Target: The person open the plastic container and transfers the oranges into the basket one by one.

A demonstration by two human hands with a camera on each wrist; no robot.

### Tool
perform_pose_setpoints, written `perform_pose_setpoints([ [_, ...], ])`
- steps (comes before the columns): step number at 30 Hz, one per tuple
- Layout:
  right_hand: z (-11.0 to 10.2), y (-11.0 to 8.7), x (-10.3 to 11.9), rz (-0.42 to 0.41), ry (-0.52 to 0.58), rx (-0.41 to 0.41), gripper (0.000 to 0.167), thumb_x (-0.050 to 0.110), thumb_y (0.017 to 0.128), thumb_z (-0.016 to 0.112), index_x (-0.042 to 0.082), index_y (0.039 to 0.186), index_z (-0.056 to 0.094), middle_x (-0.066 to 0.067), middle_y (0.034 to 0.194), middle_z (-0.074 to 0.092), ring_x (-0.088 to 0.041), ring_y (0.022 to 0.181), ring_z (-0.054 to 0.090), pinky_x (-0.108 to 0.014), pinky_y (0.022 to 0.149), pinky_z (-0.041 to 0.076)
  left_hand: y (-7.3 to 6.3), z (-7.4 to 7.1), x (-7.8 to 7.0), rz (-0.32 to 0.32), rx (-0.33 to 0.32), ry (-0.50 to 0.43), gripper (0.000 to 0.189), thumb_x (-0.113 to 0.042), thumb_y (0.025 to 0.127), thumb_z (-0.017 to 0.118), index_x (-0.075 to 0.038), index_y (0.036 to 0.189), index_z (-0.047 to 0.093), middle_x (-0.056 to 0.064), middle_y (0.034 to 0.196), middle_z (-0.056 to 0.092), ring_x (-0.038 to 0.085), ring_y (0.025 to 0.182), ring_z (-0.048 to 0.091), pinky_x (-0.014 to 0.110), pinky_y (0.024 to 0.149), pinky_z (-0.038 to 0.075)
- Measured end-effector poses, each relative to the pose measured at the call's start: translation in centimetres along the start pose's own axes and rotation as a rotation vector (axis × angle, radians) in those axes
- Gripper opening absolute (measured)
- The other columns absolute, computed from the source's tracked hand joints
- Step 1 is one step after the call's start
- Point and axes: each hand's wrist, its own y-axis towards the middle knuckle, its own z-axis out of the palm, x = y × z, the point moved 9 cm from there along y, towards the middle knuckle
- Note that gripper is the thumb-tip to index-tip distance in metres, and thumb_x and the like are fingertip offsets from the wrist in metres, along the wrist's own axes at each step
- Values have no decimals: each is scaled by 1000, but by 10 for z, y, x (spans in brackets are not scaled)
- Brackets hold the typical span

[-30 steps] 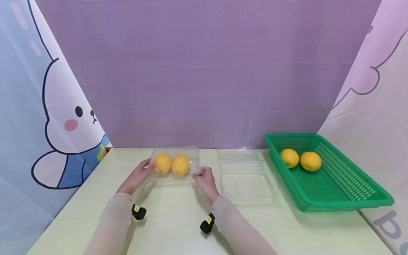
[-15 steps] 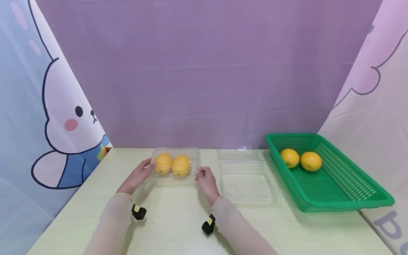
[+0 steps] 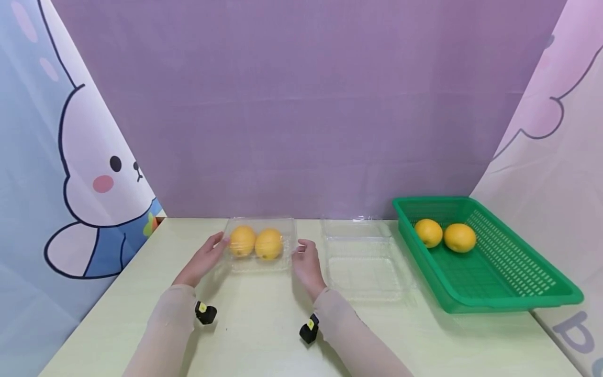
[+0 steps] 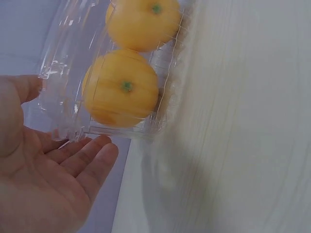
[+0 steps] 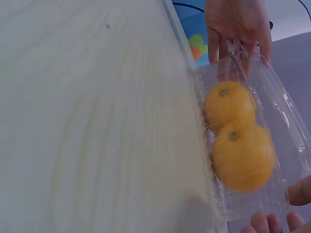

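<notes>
A clear plastic clamshell box stands at the back of the table, its lid over two oranges that sit side by side. My left hand is at the box's left end. In the left wrist view its thumb touches the lid's edge, and its nearly straight fingers lie along the end wall. At the opposite end is my right hand, fingers loosely bent. The right wrist view has its thumb right at the lid's corner and its fingertips close by the end wall.
Another clear clamshell box lies with its lid folded back, right of my right hand. Beyond it, a green plastic basket holds two more oranges. A purple cloth hangs behind the table.
My right hand has let go of the lid's front right corner and shifted slightly right, its fingers loosening. The lid has settled lower over the oranges. The left hand has stayed in place.
</notes>
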Motion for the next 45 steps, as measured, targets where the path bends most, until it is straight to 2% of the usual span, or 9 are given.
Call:
perform_pose_setpoints([
  [4,1,1,0,18,3,7,36,-1,98,53,-5,133,46,-20,119,53,-36,112,56,-47,93,52,0,-1,-1,8,-24,-1,78,-59,105,32,-9,161,11,20,164,15,45,147,18,66,115,16],
  [12,1,4,0,14,-5,10,38,-2,96,54,-7,133,48,-21,117,54,-38,111,57,-48,93,51,2,-3,-1,19,-51,-16,77,-60,105,30,-10,161,12,20,163,16,44,146,21,63,116,16],
  [19,2,4,-1,3,-29,19,36,-2,96,55,-8,131,50,-21,115,56,-39,108,59,-48,93,51,2,-17,-6,45,-143,-31,69,-55,106,32,-8,157,29,20,157,32,40,144,28,60,117,20],
  [22,2,4,0,6,-39,36,35,-1,96,54,-8,130,51,-22,117,55,-39,110,59,-48,94,51,1,-22,-6,46,-162,-51,66,-53,107,29,-8,156,32,19,153,39,39,141,33,59,116,22],
  [28,5,4,1,31,-69,92,35,5,99,51,-7,132,55,-23,127,55,-38,118,57,-46,101,48,0,-28,-15,117,-190,-112,61,-42,110,19,-2,154,34,21,149,42,37,139,36,50,119,24],
  [31,7,1,-1,66,-41,116,40,11,101,56,-5,137,50,-23,134,53,-39,123,55,-48,103,46,2,-30,-16,125,-202,-132,56,-35,111,20,-3,154,34,20,151,40,36,140,36,50,118,25],
  [34,10,-3,-3,92,-17,144,53,17,101,59,-2,146,39,-24,144,47,-40,130,49,-50,107,43,5,-33,-16,123,-230,-125,51,-32,110,30,-5,153,37,19,151,40,36,139,37,52,116,28],
  [39,15,-4,-1,81,-58,202,66,18,103,53,-3,156,20,-26,154,35,-42,137,41,-52,112,35,9,-36,-21,132,-263,-81,57,-41,107,42,-6,152,38,18,153,39,36,137,37,54,113,32],
  [45,18,-5,-1,100,-98,245,66,18,104,49,-2,157,15,-24,157,30,-40,140,37,-50,115,32,12,-42,-30,119,-276,-56,65,-49,106,40,-6,154,36,19,154,38,37,140,35,56,113,32],
])
